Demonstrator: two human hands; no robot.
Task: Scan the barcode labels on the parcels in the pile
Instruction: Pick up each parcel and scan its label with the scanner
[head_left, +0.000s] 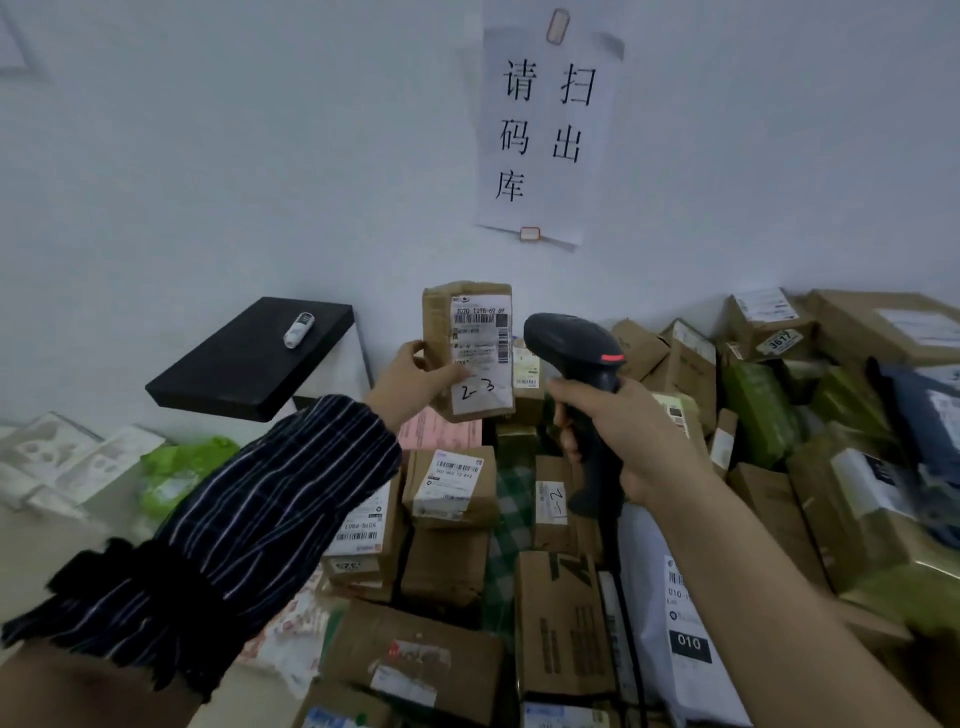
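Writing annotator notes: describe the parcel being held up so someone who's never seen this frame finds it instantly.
Find the paper sign on the wall; directly below it the left hand holds up a brown parcel, next to the black scanner in the right hand. It is the only parcel lifted off the pile, with "2-3" handwritten on its white label.

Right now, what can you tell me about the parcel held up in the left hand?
The parcel is a small brown cardboard box, held upright above the pile. A white label with barcodes covers its front, with "2-3" handwritten below. The left hand grips its lower left side.
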